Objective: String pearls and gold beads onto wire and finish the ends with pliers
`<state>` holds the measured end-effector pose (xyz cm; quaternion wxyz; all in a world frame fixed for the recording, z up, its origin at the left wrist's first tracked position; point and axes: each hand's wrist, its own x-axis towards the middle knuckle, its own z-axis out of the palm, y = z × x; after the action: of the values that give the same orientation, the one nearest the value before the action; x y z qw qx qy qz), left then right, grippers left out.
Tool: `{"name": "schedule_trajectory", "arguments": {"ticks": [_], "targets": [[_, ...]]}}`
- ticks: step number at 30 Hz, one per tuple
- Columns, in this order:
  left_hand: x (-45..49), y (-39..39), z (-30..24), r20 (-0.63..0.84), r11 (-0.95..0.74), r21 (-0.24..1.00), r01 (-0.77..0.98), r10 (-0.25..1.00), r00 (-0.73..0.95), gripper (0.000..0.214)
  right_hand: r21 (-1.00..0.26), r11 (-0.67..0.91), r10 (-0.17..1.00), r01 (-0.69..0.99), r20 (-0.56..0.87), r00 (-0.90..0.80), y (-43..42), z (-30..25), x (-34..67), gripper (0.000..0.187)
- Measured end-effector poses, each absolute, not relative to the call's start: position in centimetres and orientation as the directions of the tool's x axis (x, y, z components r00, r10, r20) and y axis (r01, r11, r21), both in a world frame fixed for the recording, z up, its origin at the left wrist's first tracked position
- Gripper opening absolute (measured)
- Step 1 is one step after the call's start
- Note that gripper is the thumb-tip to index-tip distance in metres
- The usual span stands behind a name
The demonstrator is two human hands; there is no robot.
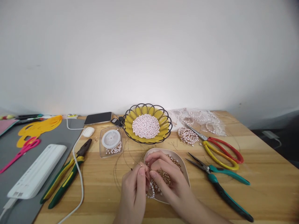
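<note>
My left hand (pixel 135 185) and my right hand (pixel 168 176) meet at the front centre, fingertips pinched close together. Between them is a fine gold-coloured chain or thread, joined to a bead strand (pixel 152 190) that hangs below the fingers in a small curve. What exactly each fingertip grips is too small to make out. Under the hands stands a pale shallow dish (pixel 185 175) holding gold-brown beads (pixel 165 176), partly hidden by my right hand. A thin wire (pixel 116 171) loops over the wood just left of my left hand.
Behind the hands stands a yellow basket (pixel 128 126) of pearly beads. Left are a clear box (pixel 102 147) with a spool, pliers (pixel 67 174), a white cable and a power bank (pixel 38 171). Right lie a bead bundle (pixel 187 136), scissors (pixel 217 149) and long-nose pliers (pixel 217 183).
</note>
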<state>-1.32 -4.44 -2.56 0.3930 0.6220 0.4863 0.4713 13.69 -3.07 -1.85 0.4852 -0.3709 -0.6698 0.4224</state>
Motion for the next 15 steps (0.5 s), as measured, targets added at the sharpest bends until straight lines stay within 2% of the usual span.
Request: {"name": "schedule_trajectory", "arguments": {"ticks": [9,15], "targets": [[-1.37,-4.40,-2.47,0.208,-0.226,0.944,0.242,0.973,0.100,0.044,-0.949,0.315,0.931,-0.003,0.309,-0.196,-3.06,-1.95,13.54,0.021],[-1.55,-4.03,-2.30,0.260,-0.268,0.923,0.275,0.963,0.067,0.030,-0.968,0.227,0.956,-0.105,0.242,-0.166,-2.68,-2.03,13.58,0.020]]}}
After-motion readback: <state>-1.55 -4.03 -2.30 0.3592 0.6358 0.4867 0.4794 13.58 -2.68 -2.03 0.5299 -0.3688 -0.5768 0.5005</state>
